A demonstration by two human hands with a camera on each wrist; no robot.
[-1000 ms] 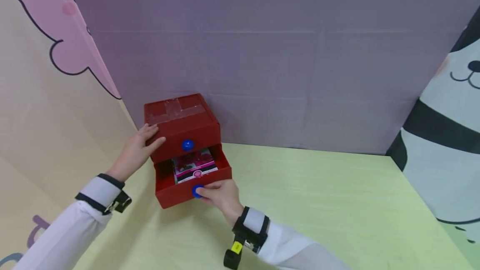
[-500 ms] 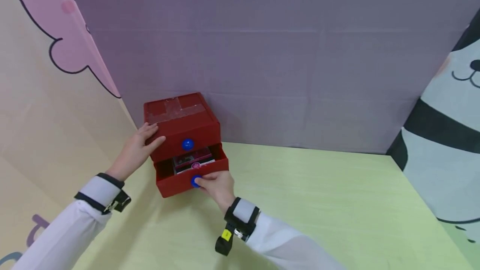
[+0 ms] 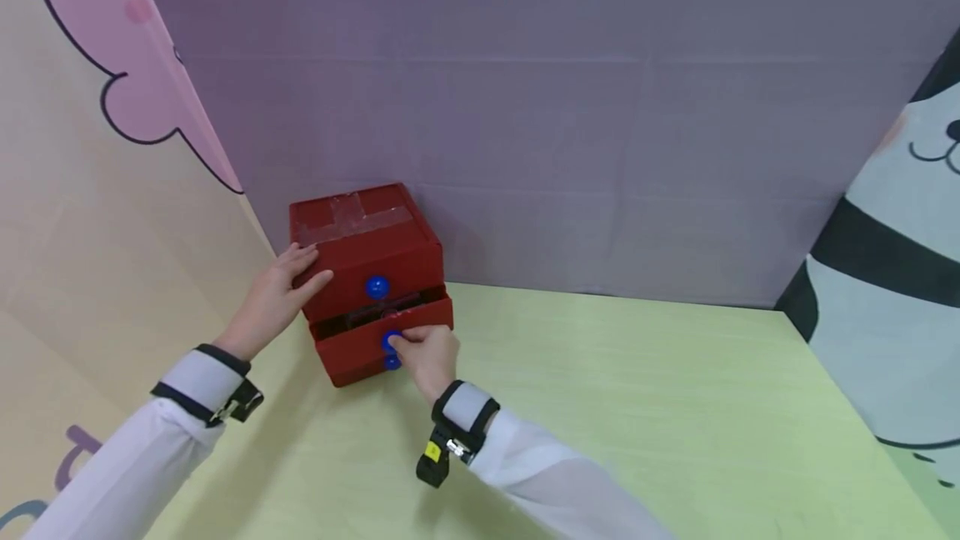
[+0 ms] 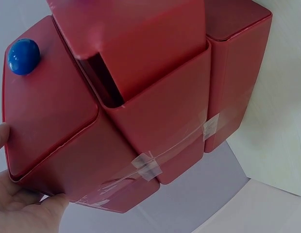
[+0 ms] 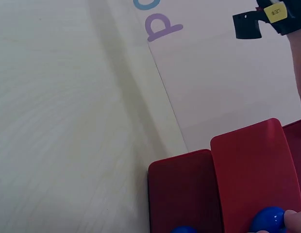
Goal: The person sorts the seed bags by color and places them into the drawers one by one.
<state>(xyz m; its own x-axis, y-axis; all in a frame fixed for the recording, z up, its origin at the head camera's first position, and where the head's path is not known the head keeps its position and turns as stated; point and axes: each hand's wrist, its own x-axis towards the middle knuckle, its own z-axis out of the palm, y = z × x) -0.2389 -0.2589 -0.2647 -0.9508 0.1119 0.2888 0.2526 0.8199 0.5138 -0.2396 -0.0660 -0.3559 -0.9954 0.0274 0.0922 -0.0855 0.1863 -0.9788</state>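
Observation:
A red drawer chest (image 3: 360, 261) with stacked drawers stands against the back wall, toward the left of the table. My left hand (image 3: 272, 302) rests on its upper left edge, fingers laid along the top and thumb spread across the front. With thumb and fingers, my right hand (image 3: 429, 357) pinches the blue knob (image 3: 390, 342) of the middle drawer (image 3: 352, 348). That drawer sticks out a little; its contents are mostly hidden. The upper drawer's blue knob (image 4: 24, 57) is free. In the right wrist view, the bottom drawer (image 5: 182, 189) sits further back, flush.
Pale green tabletop (image 3: 637, 407) spreads to the right of the chest. A grey-purple back wall (image 3: 525, 107) rises behind it, and a cream side wall (image 3: 112, 257) stands close on the left. Clear tape (image 4: 146, 166) runs along the chest's side.
My right hand has pushed the middle drawer inward, away from me, covering most of the printed box inside. The bottom drawer's knob has come into view. My left hand has stayed in place.

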